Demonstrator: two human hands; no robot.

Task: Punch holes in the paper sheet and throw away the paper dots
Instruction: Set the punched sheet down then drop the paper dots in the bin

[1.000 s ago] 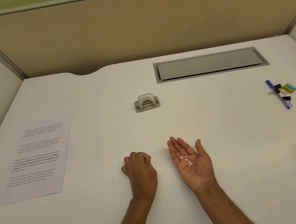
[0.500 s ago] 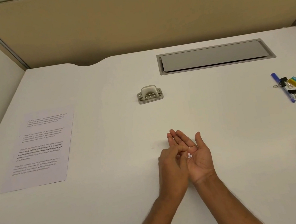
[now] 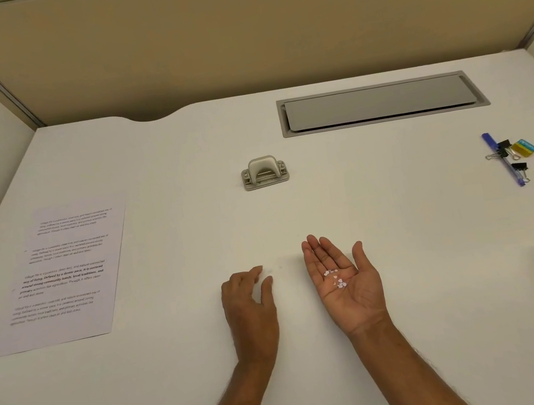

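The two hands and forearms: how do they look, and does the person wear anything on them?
Both the left hand and the right hand are bare: no gloves, rings, watch or bracelet show. The forearms are bare too, lightly haired, with no sleeve in view.

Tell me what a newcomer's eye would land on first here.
The right hand lies palm up near the middle of the white desk, with a small cluster of paper dots in its palm. Just left of it, the left hand is palm down over the desk, fingers loosely curled. Beyond them sits the grey hole punch, and the printed paper sheet lies flat at the desk's left side.
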